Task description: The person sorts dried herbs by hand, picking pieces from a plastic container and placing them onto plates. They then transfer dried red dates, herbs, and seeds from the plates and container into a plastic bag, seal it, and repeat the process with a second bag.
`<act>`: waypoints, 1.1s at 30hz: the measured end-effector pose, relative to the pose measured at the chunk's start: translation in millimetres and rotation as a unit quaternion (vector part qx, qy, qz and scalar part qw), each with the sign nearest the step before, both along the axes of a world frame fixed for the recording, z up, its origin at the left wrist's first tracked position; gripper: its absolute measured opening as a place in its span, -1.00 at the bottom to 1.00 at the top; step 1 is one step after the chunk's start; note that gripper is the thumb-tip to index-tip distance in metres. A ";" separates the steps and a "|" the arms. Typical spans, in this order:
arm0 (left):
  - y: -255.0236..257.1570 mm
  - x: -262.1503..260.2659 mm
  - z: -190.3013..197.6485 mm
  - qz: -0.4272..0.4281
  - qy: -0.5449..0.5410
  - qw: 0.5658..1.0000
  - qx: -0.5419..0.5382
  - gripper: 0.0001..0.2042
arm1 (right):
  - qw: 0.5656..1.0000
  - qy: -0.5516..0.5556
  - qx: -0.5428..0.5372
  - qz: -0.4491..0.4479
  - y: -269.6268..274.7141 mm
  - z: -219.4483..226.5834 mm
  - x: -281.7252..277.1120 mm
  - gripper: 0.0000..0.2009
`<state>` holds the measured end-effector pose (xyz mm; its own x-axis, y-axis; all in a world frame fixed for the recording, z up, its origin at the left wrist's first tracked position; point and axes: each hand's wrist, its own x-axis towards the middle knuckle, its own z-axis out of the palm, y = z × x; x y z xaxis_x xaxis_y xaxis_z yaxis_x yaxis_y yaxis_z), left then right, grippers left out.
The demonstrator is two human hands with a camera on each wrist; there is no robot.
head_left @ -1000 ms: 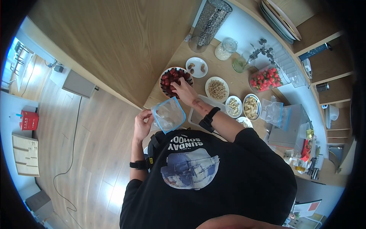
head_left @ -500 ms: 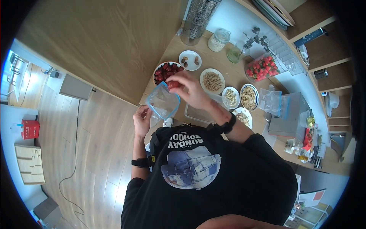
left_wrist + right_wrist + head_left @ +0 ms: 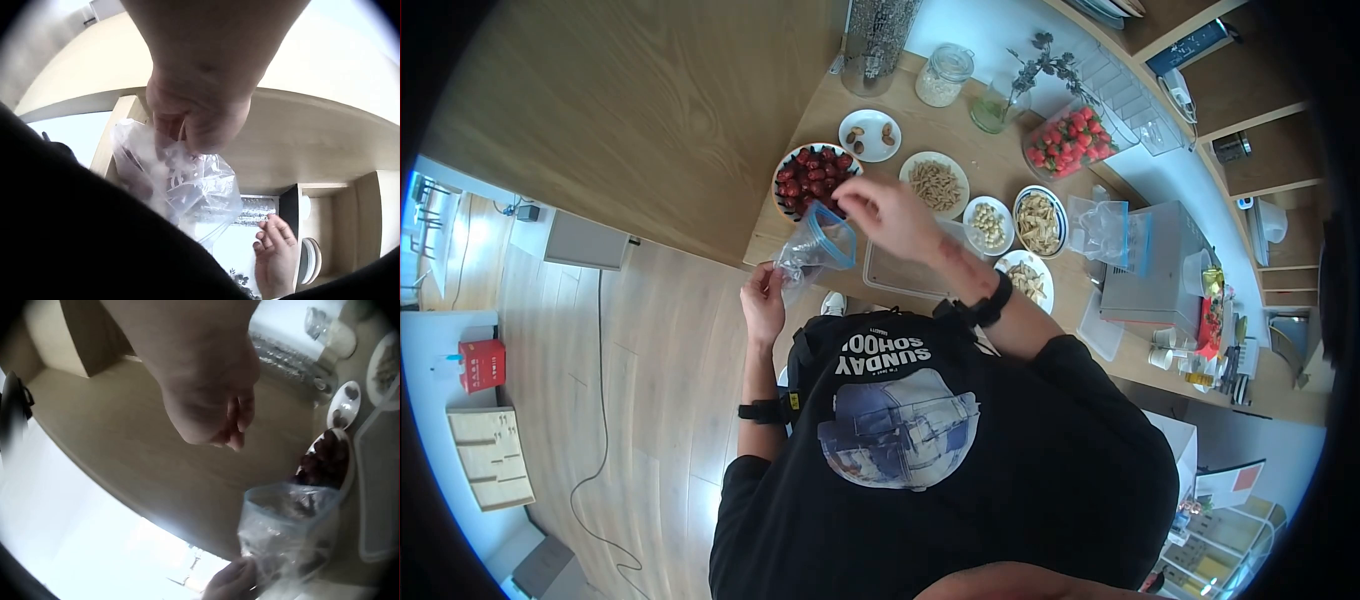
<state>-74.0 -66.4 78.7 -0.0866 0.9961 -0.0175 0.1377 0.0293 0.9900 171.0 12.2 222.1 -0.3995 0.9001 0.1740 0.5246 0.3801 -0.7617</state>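
Observation:
My left hand (image 3: 764,300) pinches the side of a clear zip bag (image 3: 802,254) with a blue rim, its mouth tilted toward the right hand. In the left wrist view, the crinkled bag (image 3: 206,194) hangs below the thumb and fingers. My right hand (image 3: 890,212) hovers beside the bag's mouth, fingers loosely bent. Nothing shows between those fingers in the right wrist view, where the hand (image 3: 215,406) is above the bag (image 3: 287,537). A patterned bowl of red dates (image 3: 812,178) stands just behind the bag.
Around it on the counter are a plate with a few brown pieces (image 3: 870,148), plates of dried strips (image 3: 935,185) and pale slices (image 3: 1040,222), a small bowl of white pieces (image 3: 988,226), a clear tray (image 3: 905,272), a strawberry container (image 3: 1068,142) and a glass jar (image 3: 945,76).
My right hand lifted a red date from the bowl to the bag's mouth; now no date shows in its fingers. The bag has tilted in my left hand.

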 end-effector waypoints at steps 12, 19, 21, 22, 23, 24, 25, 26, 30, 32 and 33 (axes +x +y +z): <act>-28.7 -18.4 -12.7 0.028 -0.124 0.992 -0.008 -0.86 | 0.968 -0.250 0.031 0.003 45.4 -128.7 -20.7 -0.50; -37.8 -22.0 -15.3 0.043 -0.188 0.981 -0.011 -0.85 | 0.946 -0.319 0.047 -0.024 46.8 -136.4 -35.0 -0.35; -36.7 -22.7 -15.6 0.045 -0.196 0.979 -0.010 -0.85 | 0.943 -0.328 0.059 -0.010 47.2 -133.3 -35.1 -0.35; -36.3 -23.0 -16.0 0.045 -0.205 0.978 -0.011 -0.85 | 0.946 -0.322 0.047 -0.010 47.9 -134.1 -35.0 -0.39; -35.9 -23.3 -16.6 0.044 -0.205 0.978 -0.010 -0.85 | 0.948 -0.316 0.034 -0.011 48.9 -135.2 -34.5 -0.42; -35.6 -23.0 -16.1 0.044 -0.209 0.977 -0.011 -0.85 | 0.948 -0.315 0.034 -0.013 49.8 -136.3 -34.5 -0.42; -34.2 -22.5 -16.0 0.043 -0.214 0.976 -0.013 -0.85 | 0.945 -0.325 0.044 -0.011 51.1 -137.6 -34.7 -0.49; -33.1 -21.6 -16.0 0.041 -0.214 0.976 -0.014 -0.85 | 0.941 -0.334 0.054 -0.009 51.2 -139.3 -34.2 -0.56; -30.1 -18.2 -15.4 0.027 -0.211 0.977 -0.011 -0.85 | 0.938 -0.342 0.062 0.001 48.6 -127.3 -35.7 -0.57; -28.5 -16.9 -17.3 0.026 -0.215 0.976 -0.007 -0.85 | 0.934 -0.347 0.082 0.006 47.0 -126.2 -36.5 -0.57; -27.4 -16.1 -17.1 0.024 -0.217 0.976 -0.008 -0.85 | 0.934 -0.346 0.084 0.005 45.9 -126.7 -38.4 -0.57</act>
